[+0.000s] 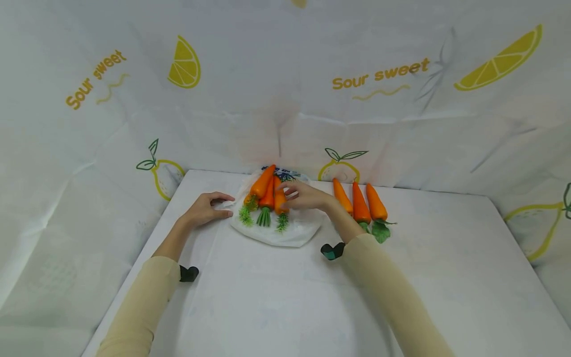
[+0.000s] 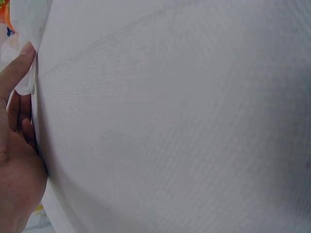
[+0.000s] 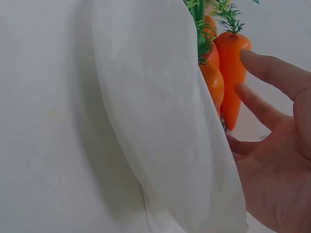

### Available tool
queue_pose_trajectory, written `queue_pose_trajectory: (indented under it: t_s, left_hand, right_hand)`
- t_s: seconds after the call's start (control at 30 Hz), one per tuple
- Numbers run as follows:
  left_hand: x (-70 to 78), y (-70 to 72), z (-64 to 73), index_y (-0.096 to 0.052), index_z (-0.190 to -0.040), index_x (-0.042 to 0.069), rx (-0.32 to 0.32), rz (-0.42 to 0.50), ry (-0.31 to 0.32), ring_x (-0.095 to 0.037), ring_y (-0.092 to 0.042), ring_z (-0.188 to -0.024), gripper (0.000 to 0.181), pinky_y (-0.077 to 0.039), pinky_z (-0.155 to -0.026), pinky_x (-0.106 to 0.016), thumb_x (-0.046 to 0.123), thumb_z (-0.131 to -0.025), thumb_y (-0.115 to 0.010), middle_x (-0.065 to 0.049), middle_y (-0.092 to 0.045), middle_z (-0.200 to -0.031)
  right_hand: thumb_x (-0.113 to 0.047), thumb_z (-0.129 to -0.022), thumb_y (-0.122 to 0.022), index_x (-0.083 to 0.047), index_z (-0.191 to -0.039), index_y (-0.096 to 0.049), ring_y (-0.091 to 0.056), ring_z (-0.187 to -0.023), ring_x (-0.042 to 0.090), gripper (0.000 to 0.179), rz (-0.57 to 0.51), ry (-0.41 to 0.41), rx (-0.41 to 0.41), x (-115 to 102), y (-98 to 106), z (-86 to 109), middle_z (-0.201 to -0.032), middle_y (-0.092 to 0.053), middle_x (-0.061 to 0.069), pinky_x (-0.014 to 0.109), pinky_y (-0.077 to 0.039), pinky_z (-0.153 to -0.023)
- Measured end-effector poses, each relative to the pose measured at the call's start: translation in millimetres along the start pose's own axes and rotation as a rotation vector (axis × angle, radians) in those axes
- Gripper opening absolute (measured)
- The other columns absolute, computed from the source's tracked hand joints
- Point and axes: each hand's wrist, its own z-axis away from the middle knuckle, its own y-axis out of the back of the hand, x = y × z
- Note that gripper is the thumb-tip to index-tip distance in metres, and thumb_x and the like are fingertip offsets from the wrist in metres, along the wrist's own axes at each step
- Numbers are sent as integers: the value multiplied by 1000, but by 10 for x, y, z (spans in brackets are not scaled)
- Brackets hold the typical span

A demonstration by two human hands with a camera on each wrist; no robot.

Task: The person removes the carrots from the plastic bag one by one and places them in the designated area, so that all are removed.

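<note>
A white plastic bag [image 1: 281, 238] lies flat near the table's back edge, with several orange carrots [image 1: 261, 184] bunched on it, their green tops mostly toward the front. At the bag's left edge is my left hand [image 1: 206, 209]; its thumb and fingers stand apart, and the thumb touches the plastic [image 2: 26, 90]. My right hand [image 1: 308, 195] reaches over the bag from the right. Its fingers are extended beside the rightmost carrot on the bag [image 3: 233, 73], the thumb tip at its edge. In the right wrist view, a raised bag fold hides part of the bunch.
Three more carrots [image 1: 360, 204] lie side by side on the white table [image 1: 267, 297], to the right of the bag and close to my right forearm. A white cloth with lemon prints [image 1: 285, 99] hangs behind the table and along its sides.
</note>
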Motion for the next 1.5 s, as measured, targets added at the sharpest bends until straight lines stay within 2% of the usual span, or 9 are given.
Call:
queue_pose_trajectory:
  t_s: [0.13, 0.27, 0.37, 0.57, 0.73, 0.97, 1.2, 1.37, 1.5]
  left_hand:
    - [-2, 1, -3, -72, -139, 10, 2, -9, 3, -39, -55, -146, 49, -41, -127, -58, 26, -95, -86, -19, -63, -154]
    - [-2, 4, -3, -72, -139, 10, 3, -9, 5, -39, -55, -146, 49, -40, -127, -59, 26, -95, -87, -19, -63, -153]
    - [2, 5, 2, -72, -139, 10, -1, -3, 8, -40, -54, -146, 49, -40, -128, -59, 26, -95, -86, -19, -62, -154]
    - [14, 7, 10, -72, -140, 10, -7, 10, 17, -40, -53, -148, 51, -39, -129, -60, 27, -95, -87, -19, -61, -156]
    - [-3, 6, 2, -72, -139, 10, -2, 1, 9, -40, -54, -147, 50, -40, -128, -59, 27, -95, -87, -19, -62, -154]
    - [-27, -4, -31, -73, -138, 13, 3, -4, 13, -38, -55, -146, 49, -41, -127, -58, 27, -94, -88, -17, -64, -153]
    - [-9, -17, -22, -73, -139, 12, 5, 1, 20, -38, -55, -146, 49, -41, -127, -58, 26, -94, -88, -17, -63, -153]
    - [-12, -20, -13, -73, -139, 11, 8, -1, 11, -38, -55, -145, 49, -41, -126, -58, 26, -95, -87, -18, -64, -153]
    - [-23, -13, -9, -73, -139, 11, 8, -1, 10, -39, -55, -145, 49, -41, -127, -59, 27, -95, -87, -18, -64, -152]
  right_hand:
    - [-20, -103, -70, -10, -159, -49, -46, -154, 44, 60, 42, -25, -30, -10, -39, -37, -170, -40, 22, 54, -53, -119]
    - [-24, -104, -71, -13, -164, -45, -49, -150, 42, 66, 76, -51, -80, -12, -72, -49, -172, -37, 21, 46, -58, -114]
    - [-23, -103, -72, -13, -163, -46, -51, -145, 41, 65, 90, -35, -91, 2, -80, -43, -168, -41, 20, 45, -57, -113]
    - [-21, -101, -75, -10, -150, -55, -50, -139, 38, 54, 120, 18, -57, 37, -72, -7, -157, -51, 19, 47, -51, -113]
    - [-21, -100, -78, -9, -148, -57, -51, -143, 40, 53, 90, 11, -37, 75, -78, 2, -159, -50, 18, 54, -49, -120]
    - [-19, -100, -77, -9, -148, -57, -51, -143, 41, 52, 91, 23, -24, 59, -65, 67, -162, -50, 18, 56, -49, -119]
    - [-20, -102, -77, -9, -150, -55, -55, -142, 40, 54, 111, 49, -38, -69, -19, 205, -161, -50, 18, 53, -51, -121]
    - [-22, -101, -79, -12, -147, -57, -63, -134, 41, 52, 123, 87, -3, -211, 43, 408, -155, -55, 17, 51, -57, -115]
    - [-19, -101, -79, -11, -146, -57, -63, -131, 41, 51, 102, 131, 22, -319, 99, 591, -150, -57, 15, 52, -55, -117]
